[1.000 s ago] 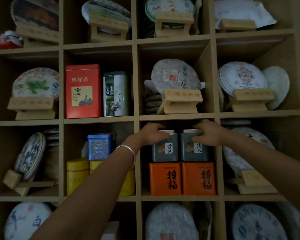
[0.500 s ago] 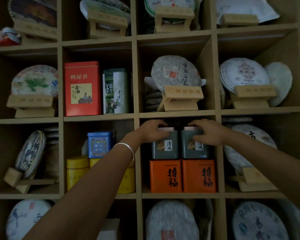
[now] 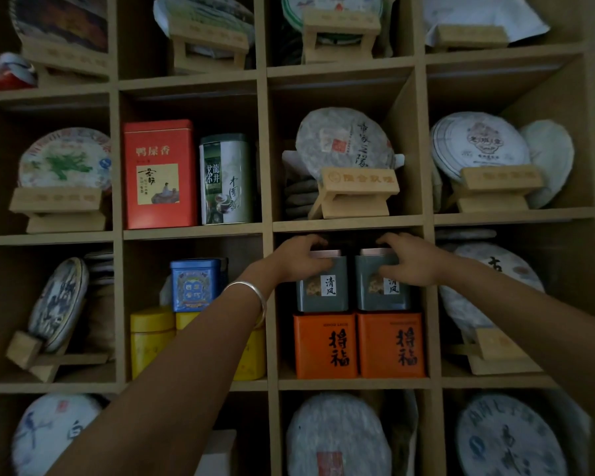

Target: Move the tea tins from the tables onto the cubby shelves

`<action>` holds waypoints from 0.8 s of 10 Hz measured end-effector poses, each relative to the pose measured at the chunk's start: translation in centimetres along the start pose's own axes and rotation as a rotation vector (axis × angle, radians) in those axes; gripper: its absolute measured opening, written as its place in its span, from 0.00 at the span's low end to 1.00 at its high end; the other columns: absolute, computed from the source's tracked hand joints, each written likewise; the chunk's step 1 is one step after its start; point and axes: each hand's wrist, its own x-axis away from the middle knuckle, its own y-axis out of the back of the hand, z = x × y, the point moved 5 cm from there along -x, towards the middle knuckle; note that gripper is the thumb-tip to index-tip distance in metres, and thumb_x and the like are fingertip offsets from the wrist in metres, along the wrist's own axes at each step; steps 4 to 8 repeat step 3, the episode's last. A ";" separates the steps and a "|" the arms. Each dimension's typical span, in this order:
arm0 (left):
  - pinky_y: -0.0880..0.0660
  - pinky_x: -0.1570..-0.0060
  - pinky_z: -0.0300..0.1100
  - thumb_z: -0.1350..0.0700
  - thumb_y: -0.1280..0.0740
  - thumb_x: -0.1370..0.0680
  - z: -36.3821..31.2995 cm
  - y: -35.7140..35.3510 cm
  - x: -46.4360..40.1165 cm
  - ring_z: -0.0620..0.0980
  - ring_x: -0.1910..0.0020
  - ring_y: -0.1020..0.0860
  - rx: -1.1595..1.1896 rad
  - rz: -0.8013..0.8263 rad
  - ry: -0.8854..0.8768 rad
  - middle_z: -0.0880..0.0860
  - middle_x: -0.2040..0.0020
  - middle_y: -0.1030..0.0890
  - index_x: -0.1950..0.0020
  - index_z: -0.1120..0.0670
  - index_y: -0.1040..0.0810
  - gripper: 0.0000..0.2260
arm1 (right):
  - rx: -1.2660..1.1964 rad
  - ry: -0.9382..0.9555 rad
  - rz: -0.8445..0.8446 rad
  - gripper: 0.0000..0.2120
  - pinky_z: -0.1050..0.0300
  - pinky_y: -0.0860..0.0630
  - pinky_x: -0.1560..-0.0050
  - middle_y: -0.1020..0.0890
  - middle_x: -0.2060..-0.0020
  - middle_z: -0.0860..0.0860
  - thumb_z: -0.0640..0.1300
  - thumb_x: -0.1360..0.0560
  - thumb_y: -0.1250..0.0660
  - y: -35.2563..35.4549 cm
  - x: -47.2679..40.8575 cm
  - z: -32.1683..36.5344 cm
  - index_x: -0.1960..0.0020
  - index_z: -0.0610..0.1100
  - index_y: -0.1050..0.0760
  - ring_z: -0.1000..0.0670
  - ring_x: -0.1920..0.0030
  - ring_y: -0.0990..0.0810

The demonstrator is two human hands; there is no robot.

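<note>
The left hand (image 3: 298, 257) curled over the top corner of the left grey tin (image 3: 322, 286), fingers on its lid and thumb down the front, closed around it. The right hand (image 3: 409, 259) clasped the right grey tin (image 3: 380, 290) the same way. Each tin bore a white label reading 清风. Both stood side by side, touching, on two orange tins (image 3: 358, 345) marked 福 in black brushwork, inside one cubby of the wooden shelf (image 3: 265, 228). A silver bangle (image 3: 251, 297) circled the left wrist. In the cubby to the left sat a blue tin (image 3: 194, 285) on yellow tins (image 3: 152, 341). Above those stood a red tin (image 3: 158, 173) reading 鸭屎香 beside a green canister (image 3: 225, 180) reading 龙井.
</note>
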 end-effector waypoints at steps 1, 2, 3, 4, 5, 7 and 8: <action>0.32 0.46 0.42 0.50 0.34 0.24 -0.1 0.1 0.0 0.55 0.35 0.27 -0.003 -0.028 -0.026 0.57 0.33 0.25 0.28 0.56 0.32 0.25 | -0.034 0.001 -0.033 0.35 0.55 0.30 0.42 0.30 0.34 0.41 0.53 0.29 0.31 0.1 0.0 -0.3 0.27 0.44 0.40 0.44 0.36 0.28; 0.32 0.45 0.41 0.52 0.33 0.24 -0.5 0.6 0.8 0.55 0.35 0.27 -0.039 -0.033 -0.033 0.58 0.33 0.25 0.29 0.56 0.32 0.25 | -0.042 0.000 -0.040 0.34 0.55 0.31 0.42 0.31 0.33 0.41 0.52 0.28 0.32 0.4 0.5 0.0 0.27 0.43 0.41 0.43 0.35 0.29; 0.31 0.42 0.42 0.52 0.33 0.23 -0.8 1.2 1.2 0.55 0.35 0.27 -0.058 -0.053 -0.043 0.58 0.33 0.25 0.29 0.57 0.31 0.24 | -0.028 -0.006 -0.068 0.34 0.53 0.30 0.40 0.31 0.33 0.40 0.51 0.28 0.32 1.0 0.8 0.2 0.27 0.42 0.40 0.42 0.35 0.30; 0.31 0.42 0.42 0.52 0.33 0.23 -0.8 1.2 1.2 0.55 0.35 0.27 -0.058 -0.053 -0.043 0.58 0.33 0.25 0.29 0.57 0.31 0.24 | -0.028 -0.006 -0.068 0.34 0.53 0.30 0.40 0.31 0.33 0.40 0.51 0.28 0.32 1.0 0.8 0.2 0.27 0.42 0.40 0.42 0.35 0.30; 0.31 0.42 0.42 0.52 0.33 0.23 -0.8 1.2 1.2 0.55 0.35 0.27 -0.058 -0.053 -0.043 0.58 0.33 0.25 0.29 0.57 0.31 0.24 | -0.028 -0.006 -0.068 0.34 0.53 0.30 0.40 0.31 0.33 0.40 0.51 0.28 0.32 1.0 0.8 0.2 0.27 0.42 0.40 0.42 0.35 0.30; 0.31 0.42 0.42 0.52 0.33 0.23 -0.8 1.2 1.2 0.55 0.35 0.27 -0.058 -0.053 -0.043 0.58 0.33 0.25 0.29 0.57 0.31 0.24 | -0.028 -0.006 -0.068 0.34 0.53 0.30 0.40 0.31 0.33 0.40 0.51 0.28 0.32 1.0 0.8 0.2 0.27 0.42 0.40 0.42 0.35 0.30; 0.31 0.42 0.42 0.52 0.33 0.23 -0.8 1.2 1.2 0.55 0.35 0.27 -0.058 -0.053 -0.043 0.58 0.33 0.25 0.29 0.57 0.31 0.24 | -0.028 -0.006 -0.068 0.34 0.53 0.30 0.40 0.31 0.33 0.40 0.51 0.28 0.32 1.0 0.8 0.2 0.27 0.42 0.40 0.42 0.35 0.30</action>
